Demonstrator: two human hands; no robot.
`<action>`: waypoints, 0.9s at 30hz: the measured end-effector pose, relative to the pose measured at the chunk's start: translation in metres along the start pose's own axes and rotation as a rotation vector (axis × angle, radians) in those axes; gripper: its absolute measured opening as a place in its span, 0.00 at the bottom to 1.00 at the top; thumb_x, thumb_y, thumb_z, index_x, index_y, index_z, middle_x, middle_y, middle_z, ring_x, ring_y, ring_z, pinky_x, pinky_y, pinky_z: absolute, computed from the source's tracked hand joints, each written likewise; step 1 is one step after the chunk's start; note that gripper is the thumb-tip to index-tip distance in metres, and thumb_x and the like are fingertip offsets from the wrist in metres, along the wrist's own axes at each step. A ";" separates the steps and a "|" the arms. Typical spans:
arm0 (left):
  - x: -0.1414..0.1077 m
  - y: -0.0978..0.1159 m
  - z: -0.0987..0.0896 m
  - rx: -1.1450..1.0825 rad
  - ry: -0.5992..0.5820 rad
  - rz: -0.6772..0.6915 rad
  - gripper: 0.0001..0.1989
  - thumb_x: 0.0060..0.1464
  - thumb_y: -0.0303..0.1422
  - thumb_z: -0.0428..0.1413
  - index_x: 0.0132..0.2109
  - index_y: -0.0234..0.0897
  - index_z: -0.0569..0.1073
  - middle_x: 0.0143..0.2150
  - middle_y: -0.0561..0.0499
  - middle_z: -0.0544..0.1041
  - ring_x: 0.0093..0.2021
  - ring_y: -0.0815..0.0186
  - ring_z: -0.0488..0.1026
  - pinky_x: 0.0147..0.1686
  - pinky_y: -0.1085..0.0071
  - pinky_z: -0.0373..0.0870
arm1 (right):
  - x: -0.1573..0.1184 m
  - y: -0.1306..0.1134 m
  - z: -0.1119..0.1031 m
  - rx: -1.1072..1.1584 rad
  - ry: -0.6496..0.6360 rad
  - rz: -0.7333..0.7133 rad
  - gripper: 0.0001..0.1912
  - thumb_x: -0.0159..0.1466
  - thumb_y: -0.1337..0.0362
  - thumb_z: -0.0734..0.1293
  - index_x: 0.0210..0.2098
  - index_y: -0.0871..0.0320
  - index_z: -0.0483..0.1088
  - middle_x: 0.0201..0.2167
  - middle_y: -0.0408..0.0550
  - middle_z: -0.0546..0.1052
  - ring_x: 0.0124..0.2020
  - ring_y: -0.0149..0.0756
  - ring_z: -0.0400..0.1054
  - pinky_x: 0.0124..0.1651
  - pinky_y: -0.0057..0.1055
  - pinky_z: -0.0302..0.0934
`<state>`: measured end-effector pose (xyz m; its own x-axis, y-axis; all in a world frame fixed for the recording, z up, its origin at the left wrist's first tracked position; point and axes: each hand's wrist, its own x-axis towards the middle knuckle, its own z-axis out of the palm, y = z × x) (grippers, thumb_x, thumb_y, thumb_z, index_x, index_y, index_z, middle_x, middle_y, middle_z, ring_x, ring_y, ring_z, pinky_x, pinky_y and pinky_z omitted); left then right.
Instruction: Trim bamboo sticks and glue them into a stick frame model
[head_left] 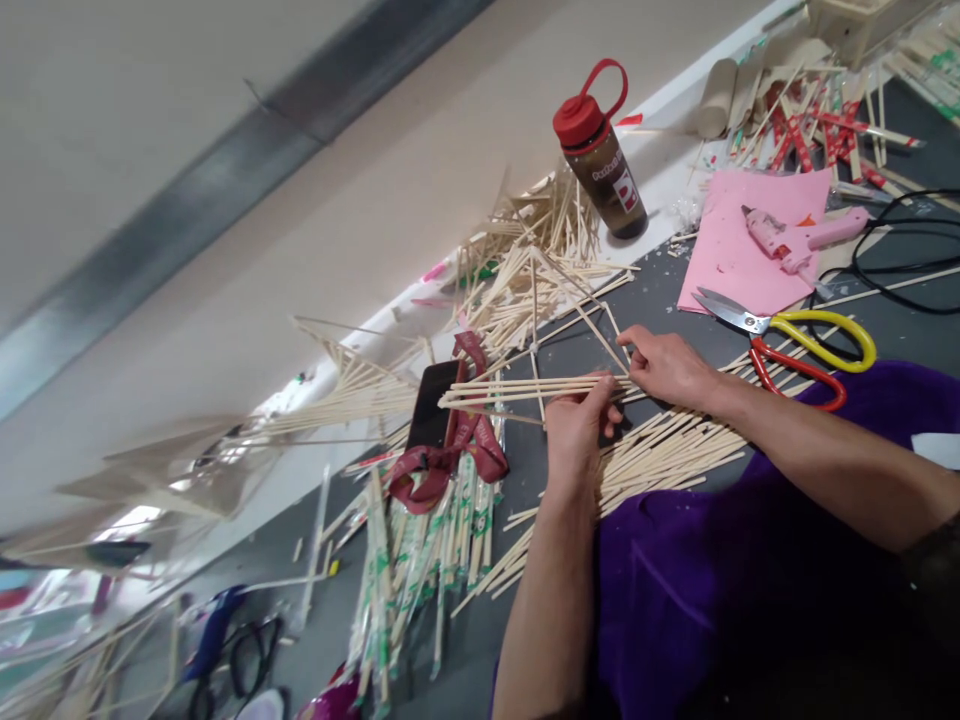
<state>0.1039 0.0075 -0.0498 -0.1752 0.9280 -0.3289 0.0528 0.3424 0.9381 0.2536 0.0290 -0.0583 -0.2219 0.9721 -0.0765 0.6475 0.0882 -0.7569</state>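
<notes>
The left hand (581, 425) pinches several wooden sticks (525, 382), pointing out leftward from it; a light, even pinch should keep them aligned. Beside it, the right hand (667, 368) bends its fingers, their grasp unclear.

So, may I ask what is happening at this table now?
A person is handling thin wooden sticks over the table. The left hand holds a small bundle of sticks. The right hand is close beside it, its fingers near a corner of an open stick frame. More loose sticks lie below. A glue gun rests on pink sheets, with scissors nearby.
</notes>
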 end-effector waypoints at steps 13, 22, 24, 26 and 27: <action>0.002 -0.005 0.006 0.019 0.004 0.032 0.16 0.40 0.39 0.63 0.33 0.31 0.76 0.13 0.56 0.70 0.11 0.75 0.57 0.12 0.78 0.49 | 0.000 0.006 -0.004 0.104 0.080 -0.032 0.20 0.60 0.74 0.63 0.52 0.59 0.68 0.30 0.44 0.79 0.32 0.34 0.73 0.38 0.28 0.60; 0.003 -0.007 0.005 0.015 0.004 0.057 0.15 0.41 0.40 0.63 0.33 0.31 0.76 0.13 0.56 0.70 0.11 0.75 0.58 0.12 0.79 0.50 | 0.000 0.007 -0.004 0.269 0.182 -0.065 0.15 0.61 0.71 0.63 0.48 0.59 0.67 0.29 0.42 0.78 0.30 0.30 0.72 0.37 0.26 0.63; 0.002 -0.006 0.006 0.019 0.008 0.062 0.14 0.41 0.39 0.62 0.32 0.31 0.75 0.13 0.56 0.70 0.11 0.75 0.58 0.12 0.79 0.50 | -0.001 0.007 -0.003 0.285 0.192 -0.068 0.15 0.60 0.71 0.63 0.47 0.59 0.68 0.28 0.41 0.78 0.29 0.30 0.72 0.37 0.26 0.63; 0.002 -0.006 0.006 0.024 0.011 0.065 0.14 0.41 0.39 0.62 0.32 0.31 0.75 0.13 0.55 0.70 0.11 0.75 0.58 0.12 0.79 0.50 | -0.001 0.008 -0.003 0.293 0.201 -0.066 0.15 0.60 0.71 0.63 0.47 0.59 0.69 0.28 0.41 0.77 0.29 0.30 0.72 0.37 0.26 0.63; 0.002 -0.006 0.006 0.027 0.012 0.066 0.14 0.42 0.39 0.62 0.32 0.32 0.75 0.14 0.55 0.70 0.11 0.75 0.58 0.12 0.79 0.50 | -0.002 0.008 -0.003 0.295 0.204 -0.064 0.15 0.60 0.71 0.63 0.46 0.59 0.69 0.28 0.41 0.77 0.29 0.31 0.72 0.37 0.27 0.63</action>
<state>0.1093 0.0084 -0.0565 -0.1826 0.9469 -0.2645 0.0910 0.2842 0.9544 0.2614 0.0287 -0.0621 -0.0863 0.9926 0.0860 0.3926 0.1132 -0.9127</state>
